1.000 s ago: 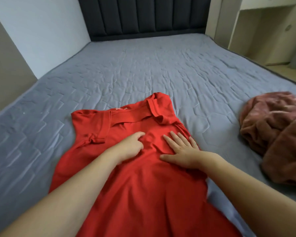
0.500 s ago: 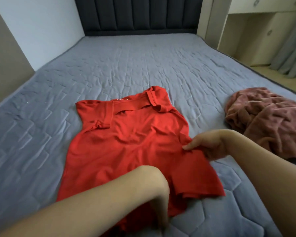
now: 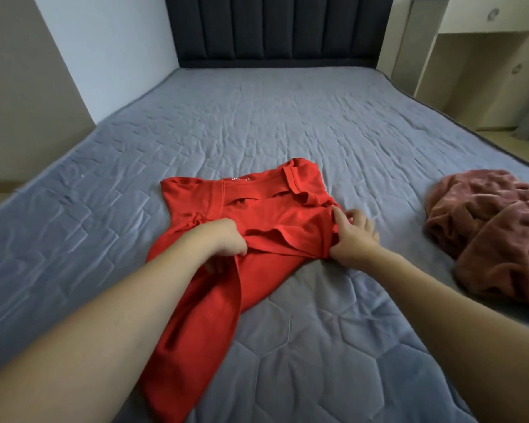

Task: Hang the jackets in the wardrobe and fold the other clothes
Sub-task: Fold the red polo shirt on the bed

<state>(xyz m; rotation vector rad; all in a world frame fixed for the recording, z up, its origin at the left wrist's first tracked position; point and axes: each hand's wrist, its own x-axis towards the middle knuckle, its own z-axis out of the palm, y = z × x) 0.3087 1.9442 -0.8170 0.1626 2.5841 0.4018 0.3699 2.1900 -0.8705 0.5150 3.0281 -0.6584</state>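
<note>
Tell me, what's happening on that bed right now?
Left hand and right hand gripping red shirt, hem folded up. Pink garment lies apart, clear.

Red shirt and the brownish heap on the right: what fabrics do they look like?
Red shirt: thin, matte knit, probably cotton; it drapes in soft folds and has stitched hems. Brownish heap: thicker, fuzzy pile, likely fleece or terry; its surface looks napped.

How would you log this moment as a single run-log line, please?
step: folding red shirt | left hand: grips hem fold | right hand: pinches right edge | surface: bed | pending: maroon garment, unfolded
</note>
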